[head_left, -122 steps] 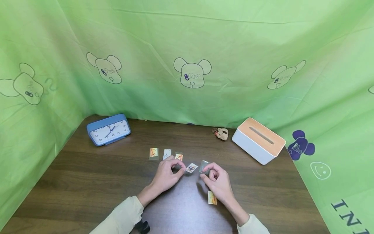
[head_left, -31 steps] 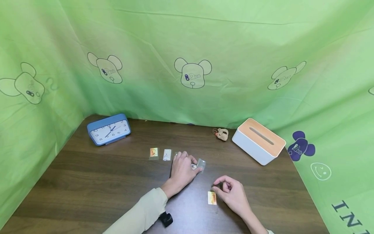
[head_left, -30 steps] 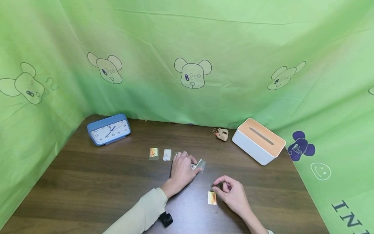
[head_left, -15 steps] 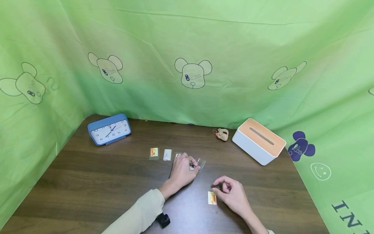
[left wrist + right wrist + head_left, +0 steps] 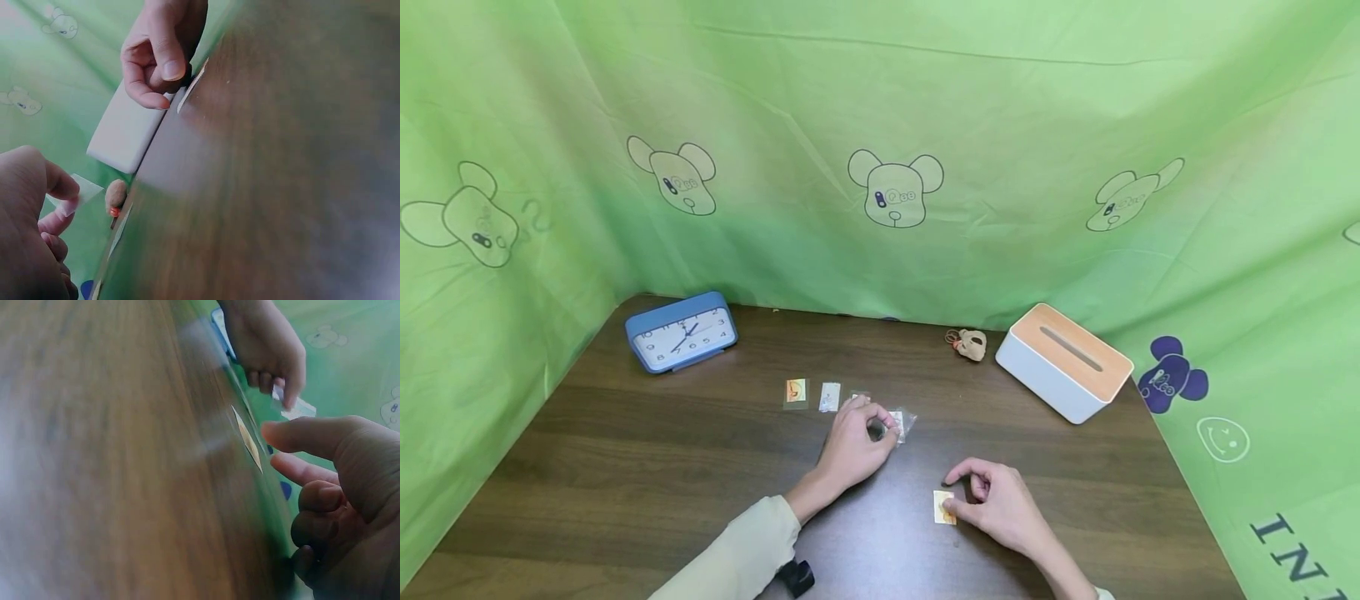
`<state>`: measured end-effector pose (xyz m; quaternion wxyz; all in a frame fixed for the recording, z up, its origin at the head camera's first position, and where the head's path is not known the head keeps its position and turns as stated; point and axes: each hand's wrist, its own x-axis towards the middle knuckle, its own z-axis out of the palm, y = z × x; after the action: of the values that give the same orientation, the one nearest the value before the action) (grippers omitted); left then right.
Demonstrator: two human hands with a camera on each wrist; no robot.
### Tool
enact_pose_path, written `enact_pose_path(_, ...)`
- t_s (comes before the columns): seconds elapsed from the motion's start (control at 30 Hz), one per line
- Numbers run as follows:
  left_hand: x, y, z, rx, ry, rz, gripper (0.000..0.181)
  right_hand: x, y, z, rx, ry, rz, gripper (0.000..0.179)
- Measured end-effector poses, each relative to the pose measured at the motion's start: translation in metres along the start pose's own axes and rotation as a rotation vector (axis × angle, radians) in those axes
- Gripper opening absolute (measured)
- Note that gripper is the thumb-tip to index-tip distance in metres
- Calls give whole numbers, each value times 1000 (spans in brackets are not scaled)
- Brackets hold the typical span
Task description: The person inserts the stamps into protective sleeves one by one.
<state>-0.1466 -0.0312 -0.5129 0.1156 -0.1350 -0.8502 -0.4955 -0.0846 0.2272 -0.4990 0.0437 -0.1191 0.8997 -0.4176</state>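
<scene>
In the head view my left hand (image 5: 853, 446) pinches a small clear plastic sleeve (image 5: 907, 423) between thumb and index finger. A whitish stamp-like slip (image 5: 896, 422) shows in or behind the sleeve. The left wrist view shows the sleeve (image 5: 86, 189) held up off the table. My right hand (image 5: 1000, 504) hovers low at a loose orange-and-white stamp (image 5: 939, 508), its thumb overlapping the stamp's right edge. Thumb and index finger stand apart, the other fingers loosely curled; whether the thumb touches the stamp I cannot tell. The stamp (image 5: 248, 442) lies flat in the right wrist view.
Two sleeved stamps, one orange (image 5: 795, 392) and one pale (image 5: 830, 397), lie left of my left hand; a third (image 5: 859, 396) is partly hidden behind it. Farther back are a blue clock (image 5: 681, 332), a small plush keychain (image 5: 970, 344) and a tissue box (image 5: 1066, 362).
Four seconds ago my left hand held the pictured stamp and my right the sleeve; now my left alone holds the sleeve, drawn slightly left. My right hand has moved down, its thumb now over the loose stamp.
</scene>
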Motion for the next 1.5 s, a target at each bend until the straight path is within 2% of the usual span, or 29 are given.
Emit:
enact_pose_path(0.13, -6, -12, -3, -20, 60, 68, 7, 0, -1, -3, -57, -31, -25, 32)
enact_pose_path(0.23, -10, -15, -6, -40, 62, 95, 7, 0, 0, -3, -82, -35, -55, 33)
enact_pose_path(0.33, -12, -12, -11, -60, 49, 85, 8, 0, 0, -2, -82, -34, -57, 33)
enact_pose_path(0.53, -14, -19, -12, -60, 38, 89, 6, 0, 1, -1, -57, -40, -27, 35)
enact_pose_path(0.67, -16, -22, -14, -60, 15, 98, 6, 1, 2, 0, -36, -15, -38, 32)
enact_pose_path(0.9, -19, -14, -24, -58, -38, 71, 8, 2, 4, 1, 24, 23, -56, 30)
enact_pose_path(1.17, -21, -33, -20, -65, -23, 124, 12, 9, 3, 1, 127, 62, -46, 23)
enact_pose_path(1.27, -20, -32, -22, -57, -43, 104, 12, 13, 1, 2, 161, 90, -45, 22)
enact_pose_path(1.5, -19, -12, -31, -39, -141, -28, 12, 22, -4, 6, 248, 140, -36, 19)
